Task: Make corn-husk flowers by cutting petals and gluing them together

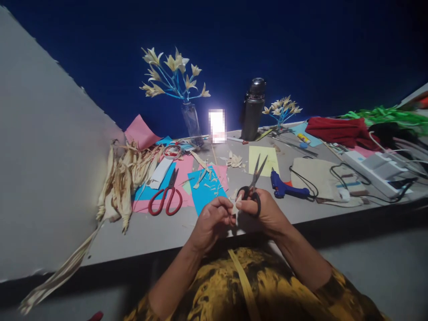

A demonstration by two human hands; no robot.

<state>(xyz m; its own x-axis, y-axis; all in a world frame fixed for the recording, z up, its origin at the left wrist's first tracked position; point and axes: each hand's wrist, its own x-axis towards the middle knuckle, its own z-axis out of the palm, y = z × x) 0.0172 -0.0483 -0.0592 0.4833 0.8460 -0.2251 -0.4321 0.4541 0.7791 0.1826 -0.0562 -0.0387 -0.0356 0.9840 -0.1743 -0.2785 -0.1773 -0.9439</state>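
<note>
My right hand is closed round the black-handled scissors, whose blades point away from me, slightly apart. Between my two hands is a small pale piece of corn husk. My left hand pinches it, and the right thumb reaches its edge. Both hands are over the front edge of the table. Just beyond them lie a blue paper sheet strewn with husk scraps and a yellow paper square. Left of the hands rest red-handled scissors.
A blue glue gun lies to the right, near a power strip with cables. Dried corn husks are heaped at left. At the back stand a glass vase of husk flowers, a bright lamp and a thermos.
</note>
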